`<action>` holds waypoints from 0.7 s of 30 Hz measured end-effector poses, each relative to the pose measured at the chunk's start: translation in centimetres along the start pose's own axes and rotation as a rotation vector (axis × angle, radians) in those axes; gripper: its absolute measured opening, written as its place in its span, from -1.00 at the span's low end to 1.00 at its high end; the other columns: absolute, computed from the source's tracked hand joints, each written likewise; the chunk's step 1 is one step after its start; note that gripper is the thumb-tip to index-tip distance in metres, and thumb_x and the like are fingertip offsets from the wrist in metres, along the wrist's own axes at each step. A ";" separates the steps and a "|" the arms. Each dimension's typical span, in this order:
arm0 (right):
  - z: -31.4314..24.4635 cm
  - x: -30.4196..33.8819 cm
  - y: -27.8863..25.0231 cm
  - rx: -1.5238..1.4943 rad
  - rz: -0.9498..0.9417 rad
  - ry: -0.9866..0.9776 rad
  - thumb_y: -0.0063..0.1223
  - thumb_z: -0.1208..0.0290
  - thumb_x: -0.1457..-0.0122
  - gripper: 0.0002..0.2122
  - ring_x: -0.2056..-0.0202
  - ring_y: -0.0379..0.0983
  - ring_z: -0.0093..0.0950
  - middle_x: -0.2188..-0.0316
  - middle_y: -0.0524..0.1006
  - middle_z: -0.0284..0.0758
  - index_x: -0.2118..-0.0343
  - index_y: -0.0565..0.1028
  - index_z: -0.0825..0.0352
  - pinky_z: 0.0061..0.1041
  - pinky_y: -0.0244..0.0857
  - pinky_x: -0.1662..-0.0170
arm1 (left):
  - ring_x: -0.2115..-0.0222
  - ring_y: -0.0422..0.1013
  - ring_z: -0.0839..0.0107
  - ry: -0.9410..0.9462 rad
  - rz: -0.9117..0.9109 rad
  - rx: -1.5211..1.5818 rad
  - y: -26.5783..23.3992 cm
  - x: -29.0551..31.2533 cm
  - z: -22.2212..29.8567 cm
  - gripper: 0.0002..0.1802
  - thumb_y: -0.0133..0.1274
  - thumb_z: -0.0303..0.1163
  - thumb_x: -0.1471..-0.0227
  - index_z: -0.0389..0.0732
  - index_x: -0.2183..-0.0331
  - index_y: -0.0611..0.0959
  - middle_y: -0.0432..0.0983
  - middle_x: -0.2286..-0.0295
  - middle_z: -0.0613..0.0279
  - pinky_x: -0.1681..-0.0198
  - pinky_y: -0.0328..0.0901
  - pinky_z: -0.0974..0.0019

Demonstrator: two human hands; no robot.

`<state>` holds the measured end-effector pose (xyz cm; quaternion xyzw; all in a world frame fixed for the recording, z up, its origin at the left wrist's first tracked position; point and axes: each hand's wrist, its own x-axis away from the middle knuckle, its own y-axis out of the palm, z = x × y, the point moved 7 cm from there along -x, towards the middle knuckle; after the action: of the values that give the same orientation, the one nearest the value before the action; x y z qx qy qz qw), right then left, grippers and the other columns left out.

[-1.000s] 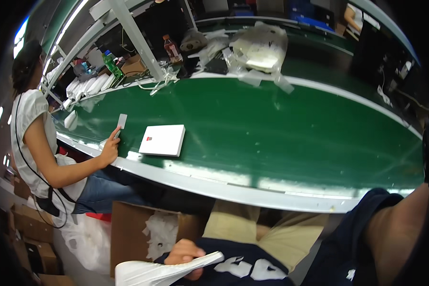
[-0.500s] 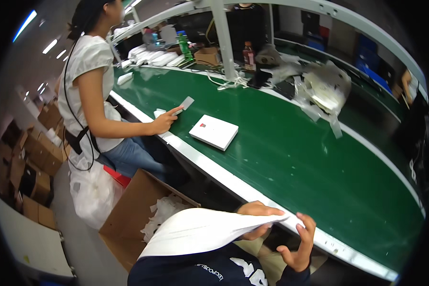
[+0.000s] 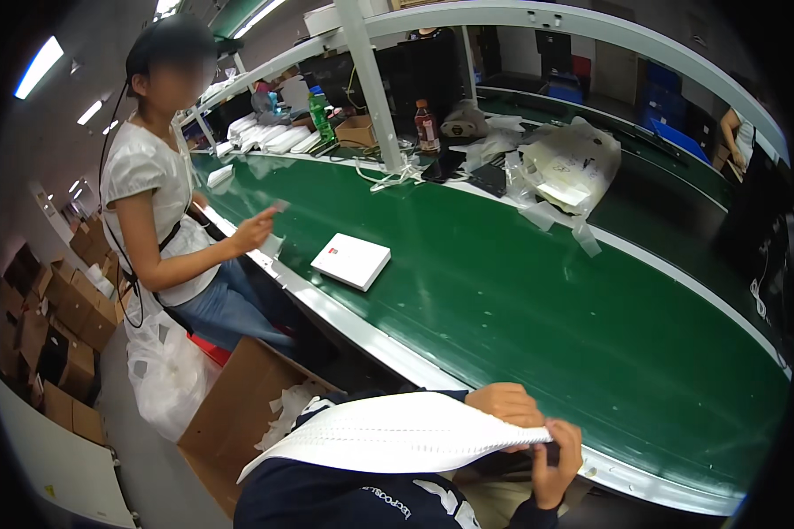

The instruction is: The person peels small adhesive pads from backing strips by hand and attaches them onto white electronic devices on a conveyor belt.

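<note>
A white sheaf of thin sheets (image 3: 379,434), bowed and marked with rows of small dashes, stretches in front of my dark top. My left hand (image 3: 507,406) is closed around its narrow right end, fingers over the upper side. At the tip of that same end, my right hand (image 3: 558,463) pinches the fanned edges between thumb and fingers. The sheaf's far left end hangs free. Beyond my hands, a flat white box (image 3: 351,262) with a small red mark lies on the green conveyor belt (image 3: 503,326).
To the left a co-worker (image 3: 154,203) sits at the belt, holding a small flat piece. An open cardboard box (image 3: 238,397) with white scraps stands beside me, near a white plastic bag (image 3: 163,370). Bottles, cables (image 3: 393,176) and plastic wrapping (image 3: 569,167) line the belt's far side.
My right hand has closed from spread fingers onto the end of the sheaf. The sheaf shows its dashed rows more plainly now. The co-worker has turned and drawn a hand back.
</note>
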<state>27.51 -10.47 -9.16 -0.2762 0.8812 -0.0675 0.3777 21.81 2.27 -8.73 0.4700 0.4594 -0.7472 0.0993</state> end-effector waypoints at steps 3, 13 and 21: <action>0.3 1.2 -0.3 -0.009 0.024 0.070 0.12 0.63 0.21 -0.72 0.25 0.38 -0.19 0.32 0.48 -0.18 0.32 0.46 0.38 -0.32 0.25 0.15 | 0.49 0.46 0.27 0.006 -0.028 -0.005 0.2 -0.3 0.4 -0.78 0.09 -0.33 0.14 -0.25 0.41 0.57 0.55 0.31 0.09 0.44 0.32 0.31; 0.6 0.1 0.5 0.076 -0.098 0.172 0.11 0.66 0.23 -0.63 0.19 0.38 -0.23 0.26 0.46 -0.21 0.25 0.42 0.36 -0.13 0.08 -0.11 | 0.32 0.44 0.30 -0.165 -0.148 -0.058 0.4 -0.7 0.1 -0.66 0.17 -0.24 0.25 -0.24 0.39 0.55 0.47 0.17 0.11 0.30 0.31 0.32; 0.7 0.3 0.4 0.158 -0.059 0.187 0.12 0.63 0.23 -0.63 0.16 0.40 -0.27 0.24 0.48 -0.23 0.24 0.42 0.33 -0.07 0.00 -0.17 | 0.24 0.42 0.26 -0.198 -0.215 0.017 1.3 -0.1 -0.3 -0.59 0.21 -0.21 0.26 -0.26 0.34 0.57 0.45 0.15 0.09 0.23 0.32 0.28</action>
<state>27.64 -10.21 -9.94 -0.2640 0.8960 -0.1735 0.3122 22.80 1.69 -9.46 0.3431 0.4886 -0.8000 0.0596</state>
